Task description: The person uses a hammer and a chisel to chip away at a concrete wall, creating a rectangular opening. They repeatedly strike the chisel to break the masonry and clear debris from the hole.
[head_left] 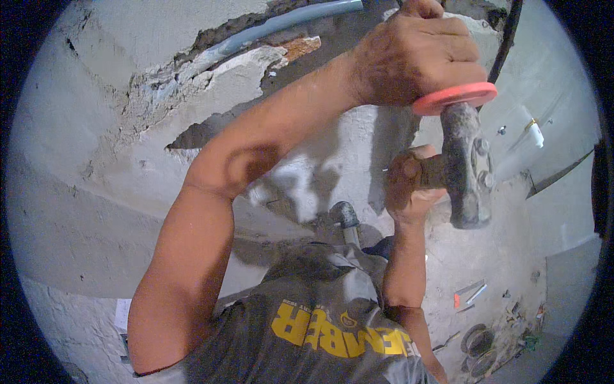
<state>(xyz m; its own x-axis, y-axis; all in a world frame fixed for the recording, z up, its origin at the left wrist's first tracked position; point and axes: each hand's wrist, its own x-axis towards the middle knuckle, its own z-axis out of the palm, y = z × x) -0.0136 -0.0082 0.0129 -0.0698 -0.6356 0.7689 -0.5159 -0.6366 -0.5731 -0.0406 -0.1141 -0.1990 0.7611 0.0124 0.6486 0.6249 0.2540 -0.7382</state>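
My left hand point(422, 55) is closed around a chisel, mostly hidden in the fist, below whose edge a pinkish-red round hand guard point(455, 95) sticks out. In my right hand point(407, 185) is the short handle of a club hammer. The worn steel hammer head point(467, 168) hangs upright just under the guard; whether the two touch, I cannot tell. Behind the left hand and forearm is a plastered wall point(129, 38) with a rough broken channel. Along that channel runs a grey-blue plastic pipe point(288, 21), its cut end near my left hand.
A pipe elbow point(344, 213) on a light pipe stands near my body. Another dark pipe or cable point(506, 43) runs at the upper right. On the floor at lower right lie a red-ended tool point(456, 300), round coils or rings point(477, 340) and scattered debris.
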